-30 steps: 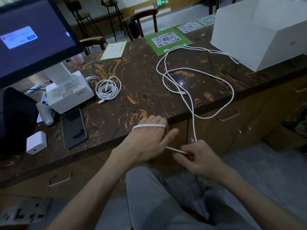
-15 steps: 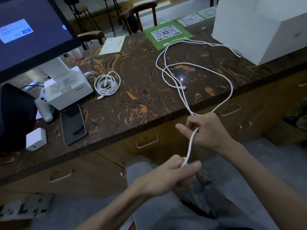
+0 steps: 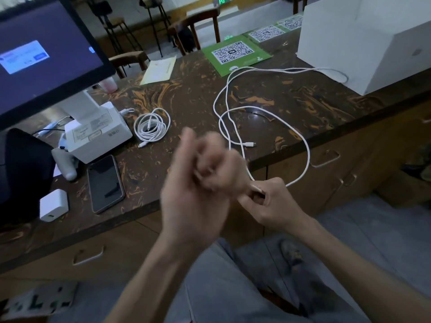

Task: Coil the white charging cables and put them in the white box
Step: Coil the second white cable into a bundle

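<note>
- Cables: two white ones are showing, a coiled cable (image 3: 152,127) lying on the surface (image 3: 186,94) and a loose cable (image 3: 263,113) trailing toward the one white box (image 3: 363,43).
- Left hand (image 3: 198,183) is blurring; its fingers' grip cannot be told.
- Right hand (image 3: 270,201) is pinching the loose cable.

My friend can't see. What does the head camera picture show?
Two bare hands, the blurred left hand and the right hand, work a long white cable trailing across a dark marbled counter. A coiled white cable, a phone and a white box sit on it.
</note>
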`<state>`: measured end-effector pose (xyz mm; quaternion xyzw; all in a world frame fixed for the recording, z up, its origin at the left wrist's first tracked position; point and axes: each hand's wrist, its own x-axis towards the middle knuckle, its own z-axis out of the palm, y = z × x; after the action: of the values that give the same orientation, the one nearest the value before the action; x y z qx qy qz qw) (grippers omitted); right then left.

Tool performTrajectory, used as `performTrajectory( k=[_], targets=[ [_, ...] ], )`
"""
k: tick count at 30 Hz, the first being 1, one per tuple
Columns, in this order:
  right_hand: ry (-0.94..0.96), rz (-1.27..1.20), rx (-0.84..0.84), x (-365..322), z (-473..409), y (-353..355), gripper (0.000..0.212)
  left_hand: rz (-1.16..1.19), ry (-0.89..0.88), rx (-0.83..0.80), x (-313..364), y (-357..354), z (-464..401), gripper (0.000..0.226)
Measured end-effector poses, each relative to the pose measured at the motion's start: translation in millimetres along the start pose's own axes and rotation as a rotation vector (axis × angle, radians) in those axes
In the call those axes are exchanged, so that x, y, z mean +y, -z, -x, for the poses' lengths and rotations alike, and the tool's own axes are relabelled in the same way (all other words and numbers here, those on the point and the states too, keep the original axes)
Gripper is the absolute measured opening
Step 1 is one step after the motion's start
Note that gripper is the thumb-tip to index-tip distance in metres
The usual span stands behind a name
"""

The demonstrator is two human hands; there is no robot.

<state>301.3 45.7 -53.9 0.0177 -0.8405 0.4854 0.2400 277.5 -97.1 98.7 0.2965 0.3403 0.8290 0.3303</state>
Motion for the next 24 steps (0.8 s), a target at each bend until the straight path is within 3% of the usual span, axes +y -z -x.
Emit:
performTrajectory(
  k=[5,8,12,14,16,19,21,24],
  targets=[
    [-0.060,-0.101,0.081,4,-3,0,0.034,-0.318,-0.305,0.145,13,32,-19,0.023],
    [-0.115,-0.121,0.110,5,-5,1,0.040,-0.833,-0.414,0.198,9,47,-28,0.018],
    [-0.001,-0.022,0.116,-8,-10,7,0.044,-1.679,-0.251,0.099,-9,70,-35,0.015],
    [0.096,0.104,0.141,-19,-18,18,0.045,-1.900,-0.081,0.045,-16,78,-40,0.014],
    [0.198,0.271,0.143,-29,-28,34,0.042,-1.831,0.136,-0.011,-19,84,-40,0.029],
    [0.327,0.479,0.117,-38,-45,62,0.038,-1.685,0.158,-0.103,-22,83,-33,0.059],
    [0.374,0.545,0.113,-42,-59,79,0.036,-1.702,0.139,-0.138,-27,79,-30,0.064],
    [0.369,0.572,0.220,-46,-78,93,0.035,-1.702,0.251,-0.189,-38,68,-26,0.060]
  ],
)
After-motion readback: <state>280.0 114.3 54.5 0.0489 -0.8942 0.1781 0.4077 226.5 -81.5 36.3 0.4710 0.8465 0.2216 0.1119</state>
